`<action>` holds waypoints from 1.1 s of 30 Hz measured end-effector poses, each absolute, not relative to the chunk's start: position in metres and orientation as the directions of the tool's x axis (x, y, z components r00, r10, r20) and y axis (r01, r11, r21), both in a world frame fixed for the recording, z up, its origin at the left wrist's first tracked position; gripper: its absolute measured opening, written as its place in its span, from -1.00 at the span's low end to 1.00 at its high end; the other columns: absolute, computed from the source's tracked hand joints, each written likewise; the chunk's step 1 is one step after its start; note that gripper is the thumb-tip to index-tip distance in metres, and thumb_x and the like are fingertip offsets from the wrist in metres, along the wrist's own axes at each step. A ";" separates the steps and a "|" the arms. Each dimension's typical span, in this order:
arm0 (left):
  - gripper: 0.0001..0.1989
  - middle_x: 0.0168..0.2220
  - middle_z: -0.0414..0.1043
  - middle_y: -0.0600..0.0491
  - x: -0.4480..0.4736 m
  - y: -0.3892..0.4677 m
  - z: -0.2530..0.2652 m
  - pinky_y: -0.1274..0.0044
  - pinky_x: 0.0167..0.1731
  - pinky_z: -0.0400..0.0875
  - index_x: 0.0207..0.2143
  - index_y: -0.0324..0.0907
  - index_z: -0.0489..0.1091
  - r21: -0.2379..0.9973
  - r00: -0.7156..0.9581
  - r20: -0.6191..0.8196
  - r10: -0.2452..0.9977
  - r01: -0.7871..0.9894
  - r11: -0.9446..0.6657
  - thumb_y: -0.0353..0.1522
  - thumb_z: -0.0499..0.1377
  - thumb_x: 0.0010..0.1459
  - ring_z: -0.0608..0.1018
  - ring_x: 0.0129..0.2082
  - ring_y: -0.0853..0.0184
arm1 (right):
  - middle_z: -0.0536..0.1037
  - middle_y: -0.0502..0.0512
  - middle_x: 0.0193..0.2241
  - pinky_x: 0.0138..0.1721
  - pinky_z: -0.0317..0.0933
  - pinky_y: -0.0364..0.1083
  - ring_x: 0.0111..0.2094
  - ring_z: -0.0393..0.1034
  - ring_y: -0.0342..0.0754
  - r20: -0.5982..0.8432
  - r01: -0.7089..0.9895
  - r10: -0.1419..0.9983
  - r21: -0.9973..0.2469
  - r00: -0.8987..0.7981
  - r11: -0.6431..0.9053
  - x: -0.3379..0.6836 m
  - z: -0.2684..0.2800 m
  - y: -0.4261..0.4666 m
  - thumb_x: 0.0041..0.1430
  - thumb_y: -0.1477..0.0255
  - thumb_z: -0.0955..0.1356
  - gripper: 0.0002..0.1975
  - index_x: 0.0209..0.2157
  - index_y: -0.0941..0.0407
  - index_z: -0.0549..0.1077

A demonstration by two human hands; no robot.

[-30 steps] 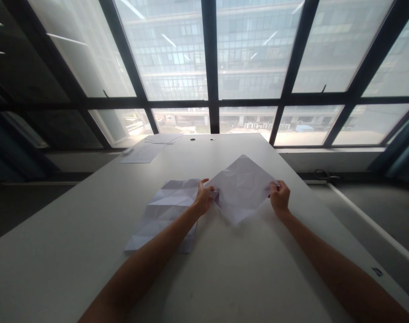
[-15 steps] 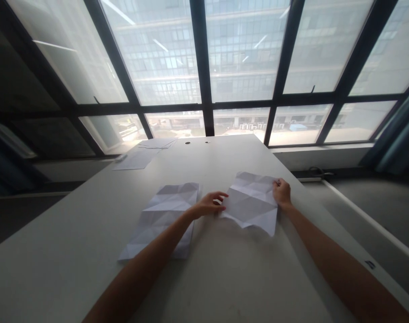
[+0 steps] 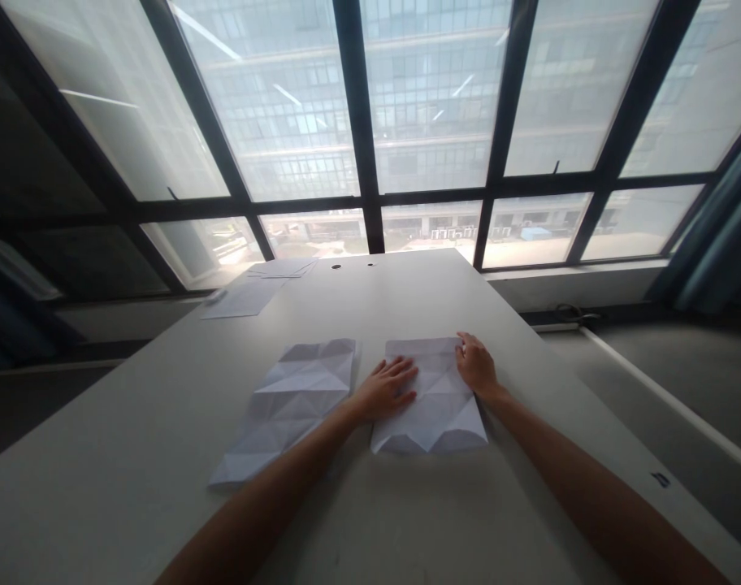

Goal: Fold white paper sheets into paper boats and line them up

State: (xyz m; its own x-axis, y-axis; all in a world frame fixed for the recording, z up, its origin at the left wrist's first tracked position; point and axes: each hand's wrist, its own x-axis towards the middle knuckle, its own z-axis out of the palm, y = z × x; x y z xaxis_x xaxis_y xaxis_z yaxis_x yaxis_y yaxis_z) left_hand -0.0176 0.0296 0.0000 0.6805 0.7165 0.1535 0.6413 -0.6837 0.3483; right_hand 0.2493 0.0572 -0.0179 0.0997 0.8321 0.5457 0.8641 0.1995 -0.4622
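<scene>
A creased sheet of white paper [image 3: 435, 406] lies on the table in front of me, its near edge lifting in zigzag folds. My left hand [image 3: 387, 388] rests flat on its left part with the fingers spread. At its upper right edge, my right hand [image 3: 475, 363] has bent fingers closed on the paper. A second creased sheet [image 3: 297, 390] lies just to the left, partly covered by my left forearm.
The white table [image 3: 407, 520] reaches toward large windows. More paper sheets [image 3: 242, 298] lie at its far left. Two small holes, one of them a dark hole [image 3: 336, 266], are near the far edge. A small dark mark [image 3: 660, 479] sits near the right edge.
The right-hand sheet has come down and left, turned straighter, and now lies on the table. My left hand has gone from its edge to flat on top. My right hand moved left with the sheet.
</scene>
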 end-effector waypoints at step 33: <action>-0.46 0.37 0.00 0.05 -0.028 0.040 -0.009 0.15 0.32 -0.15 0.32 0.10 0.11 0.249 0.634 0.181 0.752 0.710 -0.659 -0.07 0.02 0.33 0.04 0.38 0.12 | 0.24 0.30 0.28 0.30 -0.11 0.18 0.31 0.05 0.14 0.408 0.878 0.877 -0.284 -0.253 0.385 0.212 -0.021 0.026 0.32 0.35 0.20 -0.54 0.20 0.17 0.33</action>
State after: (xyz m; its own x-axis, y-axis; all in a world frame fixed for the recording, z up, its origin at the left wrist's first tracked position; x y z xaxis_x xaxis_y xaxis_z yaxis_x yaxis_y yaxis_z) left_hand -0.0276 0.0397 -0.0088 0.6341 0.7518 0.1808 0.7099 -0.6587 0.2493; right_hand 0.2119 0.0263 -0.0207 -0.2532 0.8773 0.4077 0.8778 0.3855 -0.2844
